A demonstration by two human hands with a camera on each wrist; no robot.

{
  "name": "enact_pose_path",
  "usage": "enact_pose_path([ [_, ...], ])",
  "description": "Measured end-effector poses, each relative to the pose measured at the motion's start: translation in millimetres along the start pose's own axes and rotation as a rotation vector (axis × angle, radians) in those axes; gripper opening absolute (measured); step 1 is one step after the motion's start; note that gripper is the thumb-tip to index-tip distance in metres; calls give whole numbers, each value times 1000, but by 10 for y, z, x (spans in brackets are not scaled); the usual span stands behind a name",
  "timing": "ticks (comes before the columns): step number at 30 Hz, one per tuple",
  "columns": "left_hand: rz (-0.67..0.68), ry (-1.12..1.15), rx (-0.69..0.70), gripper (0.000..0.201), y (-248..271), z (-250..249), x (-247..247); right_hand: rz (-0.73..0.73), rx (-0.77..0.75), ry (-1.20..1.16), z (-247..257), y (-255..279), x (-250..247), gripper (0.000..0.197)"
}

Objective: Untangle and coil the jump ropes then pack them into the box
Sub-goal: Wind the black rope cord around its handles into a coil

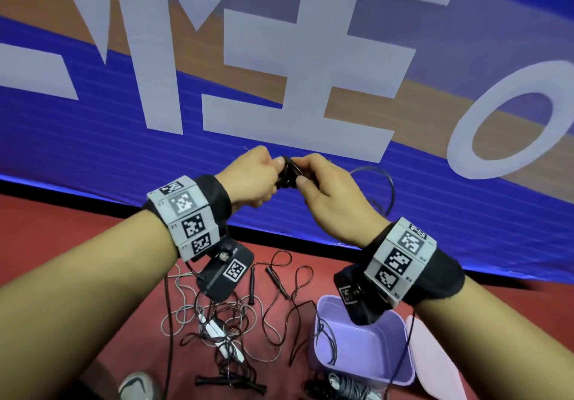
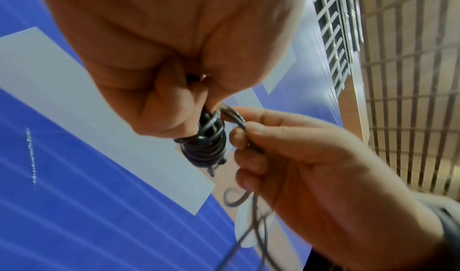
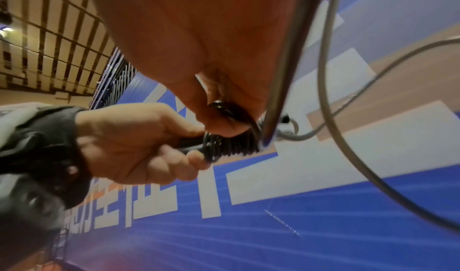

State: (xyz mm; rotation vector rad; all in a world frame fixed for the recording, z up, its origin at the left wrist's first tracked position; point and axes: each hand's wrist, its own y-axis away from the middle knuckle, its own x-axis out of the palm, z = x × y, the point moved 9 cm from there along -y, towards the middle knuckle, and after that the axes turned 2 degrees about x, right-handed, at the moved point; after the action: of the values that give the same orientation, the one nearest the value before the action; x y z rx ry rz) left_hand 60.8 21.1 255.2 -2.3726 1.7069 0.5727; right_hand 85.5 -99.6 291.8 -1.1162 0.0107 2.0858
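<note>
A black jump rope [image 1: 287, 173] is held up at chest height between both hands. My left hand [image 1: 270, 179] grips its handles, with the cord wound tightly round them as a coil [image 2: 205, 145]. Beside that coil my right hand [image 1: 306, 179] pinches the free cord [image 2: 236, 116]. The loose cord [image 1: 386, 188] loops off to the right and hangs down past the right wrist. From the right wrist, the coil [image 3: 231, 143] sits between the left hand's fingers [image 3: 194, 157] and the right thumb [image 3: 224, 124]. The purple box [image 1: 403, 371] stands open on the floor below my right wrist.
A tangle of black, red and grey ropes [image 1: 226, 322] with white handles lies on the red floor left of the box. A coiled grey rope [image 1: 344, 385] lies in front of the box, a pink lid [image 1: 441, 365] to its right. A shoe [image 1: 136, 387] shows bottom left. A blue banner wall [image 1: 108, 139] stands ahead.
</note>
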Motion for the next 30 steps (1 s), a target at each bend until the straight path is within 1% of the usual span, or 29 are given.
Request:
enact_pose_path([
  [4, -46, 271, -48, 25, 12, -29, -89, -31, 25, -151, -5, 75, 94, 7],
  [7, -58, 504, -63, 26, 65, -120, -122, 0, 39, -201, -51, 84, 154, 4],
  [9, -44, 570, -68, 27, 109, -185, -135, 26, 36, -214, -98, 70, 183, 2],
  [12, 16, 483, -41, 27, 163, -257, -138, 83, 21, -183, -191, 78, 233, 14],
  [15, 122, 363, -44, 28, 219, -251, -50, 147, 12, -158, -277, 119, 314, 21],
  [17, 196, 293, -62, 27, 258, -229, 17, 177, 11, -76, -349, 140, 345, 25],
  [18, 240, 248, -72, 27, 283, -220, 53, 193, -10, -20, -365, 148, 346, 26],
  [20, 349, 110, -71, 27, 348, -199, 148, 241, -56, 27, -406, 168, 344, 20],
  [21, 398, 33, -62, 27, 379, -185, 195, 274, -43, 25, -467, 168, 346, 18],
  [23, 447, -58, -43, 24, 426, -164, 248, 305, 3, 70, -561, 148, 314, 13],
  [25, 475, -78, -15, 23, 445, -172, 267, 311, -42, 186, -568, 86, 261, 12],
  [27, 502, -117, 7, 22, 445, -164, 262, 303, -97, 282, -546, 32, 162, 20],
  [28, 497, -160, 12, 22, 428, -144, 246, 286, -120, 335, -543, -2, 102, 29],
  [30, 435, -284, 11, 22, 353, -61, 219, 258, -155, 466, -526, -42, 8, 53],
])
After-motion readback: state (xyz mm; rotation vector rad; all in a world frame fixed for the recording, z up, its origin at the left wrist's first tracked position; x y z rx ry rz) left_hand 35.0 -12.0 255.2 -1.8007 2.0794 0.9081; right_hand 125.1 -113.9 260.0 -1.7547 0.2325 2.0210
